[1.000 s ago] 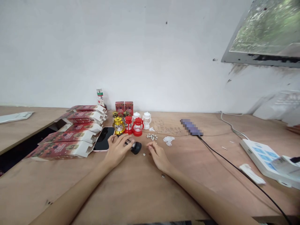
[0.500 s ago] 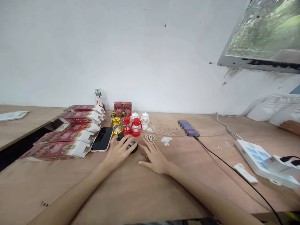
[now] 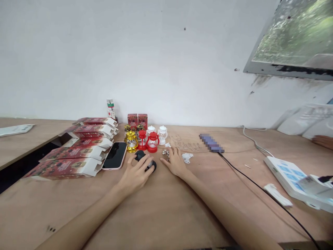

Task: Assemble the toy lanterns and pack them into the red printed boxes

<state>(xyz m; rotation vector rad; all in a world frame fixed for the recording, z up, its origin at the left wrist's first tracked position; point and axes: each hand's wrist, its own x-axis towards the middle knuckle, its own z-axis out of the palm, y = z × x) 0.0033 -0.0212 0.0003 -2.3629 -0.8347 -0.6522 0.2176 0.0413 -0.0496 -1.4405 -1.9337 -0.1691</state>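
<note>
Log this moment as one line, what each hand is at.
left hand: on black lantern, lying sideways | right hand: at small round pieces, thumb apart

Black lantern, lying on its side, partly covered, small round discs nearby

Head-worn view, facing forward, above hands

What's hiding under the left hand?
A black lantern, lying on its side. Its black ends and some clear middle show; the left hand covers the rest, so that's hidden.
</note>
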